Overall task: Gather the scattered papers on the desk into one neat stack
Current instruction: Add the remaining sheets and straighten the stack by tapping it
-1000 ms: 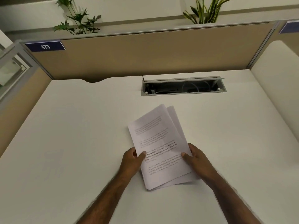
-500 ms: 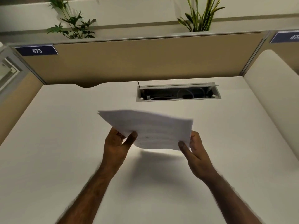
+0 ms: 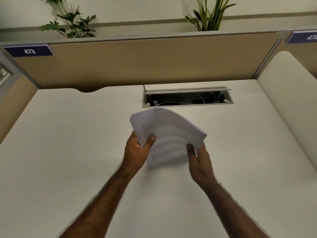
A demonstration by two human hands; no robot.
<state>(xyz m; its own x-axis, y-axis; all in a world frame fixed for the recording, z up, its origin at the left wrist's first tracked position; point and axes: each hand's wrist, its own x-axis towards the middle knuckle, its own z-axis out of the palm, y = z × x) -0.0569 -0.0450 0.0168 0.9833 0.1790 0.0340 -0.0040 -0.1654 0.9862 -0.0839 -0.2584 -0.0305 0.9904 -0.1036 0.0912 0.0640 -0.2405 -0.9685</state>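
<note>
A stack of white printed papers [image 3: 169, 133] is held above the middle of the white desk [image 3: 68, 152], bowed upward with its printed side toward me. My left hand [image 3: 137, 152] grips the stack's left edge, thumb on top. The right edge is pinched by my right hand [image 3: 199, 160], thumb on the front. The sheets look roughly aligned at the top left corner. I see no loose papers elsewhere on the desk.
An open cable tray [image 3: 187, 98] is sunk into the desk just behind the papers. A tan partition [image 3: 154, 62] with label 473 closes the back, with plants above. A white rounded panel [image 3: 288, 100] borders the right side.
The stack lay flat on the desk a second ago. Both hands lifted it, held it on edge, and now tilt it back so the printed face shows.
</note>
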